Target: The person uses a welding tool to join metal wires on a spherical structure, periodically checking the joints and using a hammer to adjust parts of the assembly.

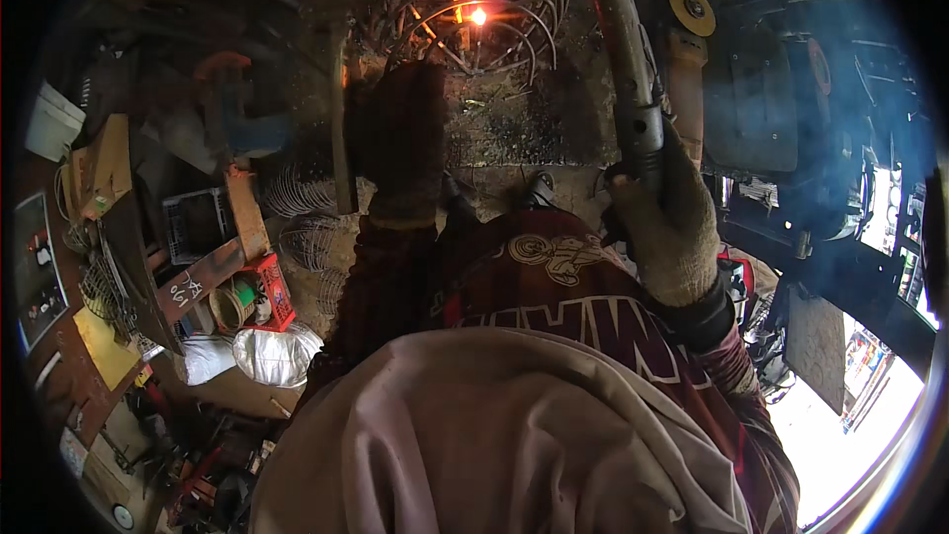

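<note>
A round cage of bent metal wire [542, 15] stands on the dark work surface [504, 138] at the top. Low on its near side glows a bright orange-white spot [479, 16], lighting the rods around it. My right hand [667, 227], in a pale knitted glove, is wrapped round the lower end of a long grey metal tool [625, 49] that points away from me, right of the cage; its exact kind is unclear. My left hand [400, 129], in a dark-looking glove, is just before the cage's left side. Shadow hides its fingers and anything in them.
An angle grinder with a yellow disc [692, 9] lies right of the tool. Bluish smoke drifts at the right. Coiled wire rings [301, 196], a red crate [269, 297] and white sacks [277, 354] are at the left. An upright bar [343, 129] stands beside my left hand.
</note>
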### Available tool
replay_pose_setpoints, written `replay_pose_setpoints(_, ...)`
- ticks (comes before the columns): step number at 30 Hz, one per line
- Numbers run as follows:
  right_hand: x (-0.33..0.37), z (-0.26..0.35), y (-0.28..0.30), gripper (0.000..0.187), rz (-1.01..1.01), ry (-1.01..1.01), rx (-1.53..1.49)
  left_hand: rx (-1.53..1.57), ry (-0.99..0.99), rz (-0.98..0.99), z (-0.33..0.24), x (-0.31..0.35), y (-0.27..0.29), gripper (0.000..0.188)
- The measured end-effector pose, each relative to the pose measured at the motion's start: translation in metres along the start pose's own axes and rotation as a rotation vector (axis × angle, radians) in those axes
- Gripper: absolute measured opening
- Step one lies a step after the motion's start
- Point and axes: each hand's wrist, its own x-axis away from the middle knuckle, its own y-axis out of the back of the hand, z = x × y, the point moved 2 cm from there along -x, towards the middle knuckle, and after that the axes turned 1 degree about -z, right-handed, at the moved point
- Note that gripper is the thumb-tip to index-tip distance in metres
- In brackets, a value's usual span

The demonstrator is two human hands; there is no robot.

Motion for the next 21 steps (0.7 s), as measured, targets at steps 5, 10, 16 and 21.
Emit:
replay_pose_setpoints(5, 0.004, -0.003, 0.001, 0.043, 0.059, 0.232, 0.286, 0.277, 0.172, 0.023, -0.005, 0.007, 0.010, 0.036)
replay_pose_setpoints(10, 0.005, 0.003, -0.007, 0.033, -0.054, -0.042, -0.176, 0.390, 0.227, 0.021, -0.007, 0.015, 0.011, 0.041)
replay_pose_setpoints(16, 0.005, 0.004, -0.008, 0.038, -0.015, -0.034, -0.158, 0.323, 0.136, -0.038, -0.005, 0.022, 0.012, 0.041)
replay_pose_setpoints(21, 0.013, -0.007, -0.001, 0.038, -0.043, 0.144, -0.076, 0.244, 0.120, -0.030, -0.013, 0.016, 0.013, 0.037)
